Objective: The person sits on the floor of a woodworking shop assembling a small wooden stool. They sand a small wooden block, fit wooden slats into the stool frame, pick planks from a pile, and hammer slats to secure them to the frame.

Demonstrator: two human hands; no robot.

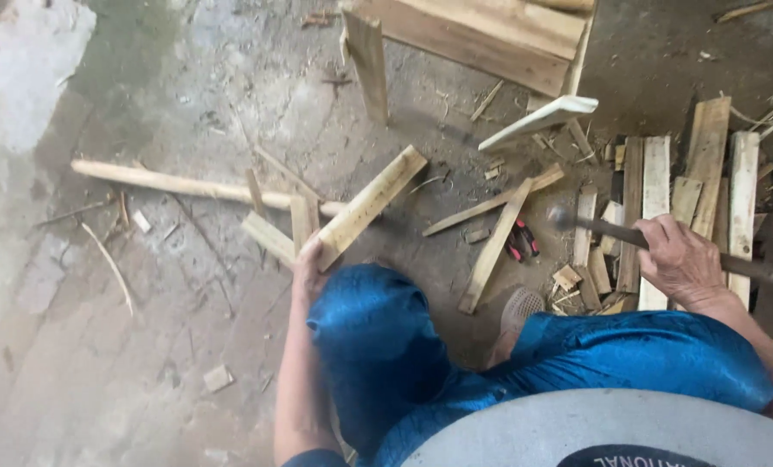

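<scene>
The left hand (307, 264) is closed around the near end of a short plank (371, 206), which slants up and away from it over the concrete floor (144, 329). The right hand (682, 259) is wrapped tight around the dark handle of a hammer (611, 232); the handle runs out to the right edge of the view, and the blurred head points left, raised over the litter of offcuts, well to the right of the plank.

Taking the plank as the landmark: just left of its near end lie two short wood blocks (275, 233), touching or nearly touching the hand. Behind it a long thin pole (192, 185) stretches off to the left, its right end meeting the plank's middle. To the right of the plank two slim slats (495, 227) cross each other on the floor, and a pair of red-handled pliers (521, 239) lies just beside them. Further right, beyond the hammer, a row of flat boards (654, 195) lies side by side with small chips among them. Above the plank, at the far side, stands a pale wooden frame (481, 35) with one leg (367, 62) down on the floor, and a white strip (538, 122) leans below it.

Below the plank, the person's knees in shiny blue cloth (386, 346) fill the foreground, with a sandalled foot (516, 313) between them.
</scene>
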